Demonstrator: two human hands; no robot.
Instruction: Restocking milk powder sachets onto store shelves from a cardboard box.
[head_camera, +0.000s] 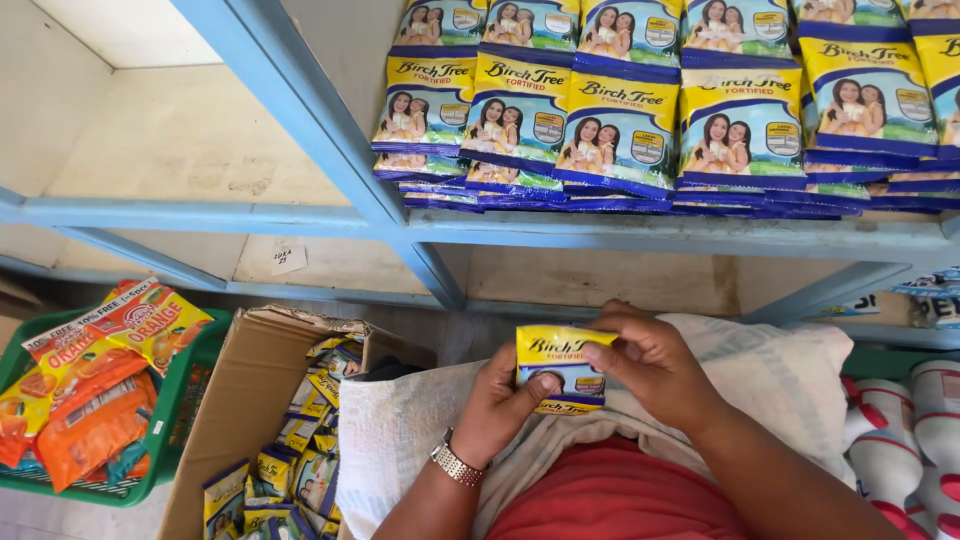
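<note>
A small stack of yellow-and-blue sachets (560, 368) sat between the person's two hands, held low in front of the body, above a white cloth sack (790, 375) that lay over the lap. The left hand (500, 400) had its grip closed on the stack from the left and below, thumb pressed on the front face and fingers curled behind. The right hand (655, 365) had its grip narrowed onto the stack's upper right corner, thumb and fingertips pinching the top edge. A metal wristwatch (457, 465) circled the left wrist. Below the forearms showed a patch of red clothing (610, 495).

To the left of the sack stood an open cardboard box (235, 400), its flaps up, with more sachets (290, 470) of the same yellow-and-blue kind lying loose inside. Farther left, a green plastic basket (175, 455) held orange sachets (100, 385) heaped over its rim. At the right edge, white bottles with red bands (905, 440) lay side by side, partly cut off by the frame.

Above the hands ran a blue-painted shelf (640, 235). On its right part, rows of the same yellow-and-blue sachets (620, 130) lay overlapped in flat stacks, reaching to the right edge. The left part of the shelf (190, 140) showed bare, pale board with scuff marks. On the lower board, a small white paper label (288, 258) lay near the front rail.
</note>
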